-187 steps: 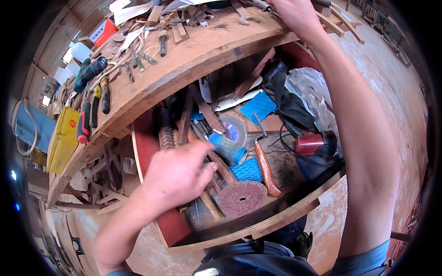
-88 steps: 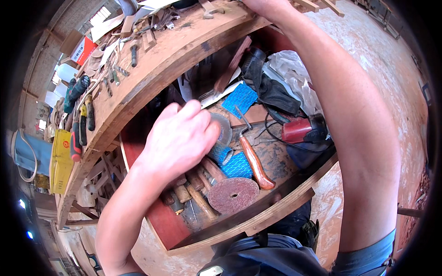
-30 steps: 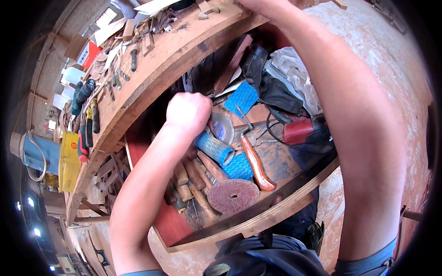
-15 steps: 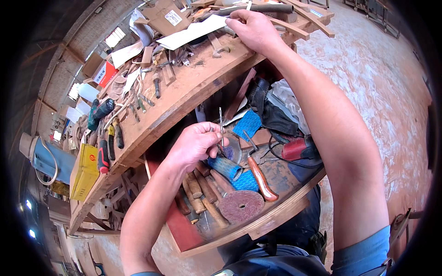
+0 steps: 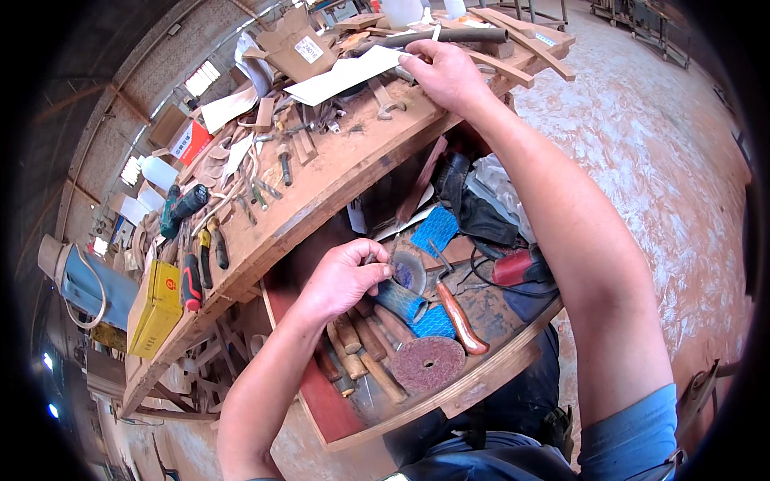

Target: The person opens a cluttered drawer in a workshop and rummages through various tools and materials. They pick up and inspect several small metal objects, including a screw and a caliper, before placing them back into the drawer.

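Note:
My left hand (image 5: 346, 276) is over the open drawer (image 5: 473, 385), thumb and fingers pinched together. Whatever it pinches is mostly hidden by the fingers. Close beneath it lie a blue mesh-wrapped cylinder (image 5: 401, 303) and a round dish-shaped disc (image 5: 409, 272). Up on the workbench (image 5: 265, 232), my right hand (image 5: 451, 78) has its fingers closed at the corner of a folded white sheet of paper (image 5: 349, 76). Inside the drawer are a reddish abrasive disc (image 5: 428, 364), a hooked tool with a wooden handle (image 5: 460, 317) and several wooden tool handles (image 5: 349, 335).
A claw hammer (image 5: 387, 103), a cordless drill (image 5: 183, 208), pliers (image 5: 216, 243) and a cardboard box (image 5: 297, 50) crowd the bench. A yellow box (image 5: 156, 309) stands at its left end. Wooden strips (image 5: 525, 36) overhang the far right corner. Black cloth (image 5: 477, 212) fills the drawer's back.
My left hand has lowered slightly and moved right. The thin metal drill bit that stuck up from its fingers no longer shows. My right hand stays at the paper.

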Demonstrator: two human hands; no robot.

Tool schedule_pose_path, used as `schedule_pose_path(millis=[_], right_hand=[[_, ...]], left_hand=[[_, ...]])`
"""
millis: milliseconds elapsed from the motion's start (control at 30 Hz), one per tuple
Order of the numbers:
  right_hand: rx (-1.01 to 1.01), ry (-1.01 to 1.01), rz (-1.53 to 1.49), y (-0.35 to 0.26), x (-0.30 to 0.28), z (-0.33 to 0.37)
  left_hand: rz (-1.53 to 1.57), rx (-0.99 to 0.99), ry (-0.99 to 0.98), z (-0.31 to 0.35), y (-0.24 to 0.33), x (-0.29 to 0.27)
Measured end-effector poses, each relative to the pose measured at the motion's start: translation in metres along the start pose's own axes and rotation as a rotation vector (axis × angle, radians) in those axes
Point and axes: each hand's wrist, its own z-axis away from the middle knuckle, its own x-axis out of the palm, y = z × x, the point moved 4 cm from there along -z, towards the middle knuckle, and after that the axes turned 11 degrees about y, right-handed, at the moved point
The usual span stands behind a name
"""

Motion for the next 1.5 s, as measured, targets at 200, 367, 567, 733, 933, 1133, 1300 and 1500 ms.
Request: schedule_pose_path(millis=[200,367,567,733,933,1133,1300,1500], right_hand=[[-0.029,0.006,0.012,-0.005,-0.002,0.003],[-0.026,0.007,0.014,-0.003,-0.002,0.001],[-0.014,-0.008,0.016,-0.006,-0.001,0.001],[-0.018,0.005,0.004,-0.003,-0.002,0.002],[-0.014,0.008,-0.006,-0.005,-0.004,0.002],[-0.011,0.033,-0.034,-0.007,-0.001,0.006],[-0.067,0.040,0.023,0.002,-0.003,0.000],[0.083,-0.071,-0.220,-0.016,-0.006,0.007]], left_hand=[[-0.186,0.020,0.045,0.000,-0.005,0.002],[-0.280,0.057,0.034,0.000,-0.005,0.003],[-0.327,0.041,0.044,0.001,-0.004,0.002],[-0.374,0.026,0.036,0.002,-0.003,0.007],[-0.391,0.049,0.019,0.002,-0.005,0.008],[-0.568,0.240,0.106,0.004,-0.004,0.004],[-0.211,0.167,0.200,-0.002,0.002,-0.012],[-0.417,0.614,0.357,0.012,0.023,-0.023]])
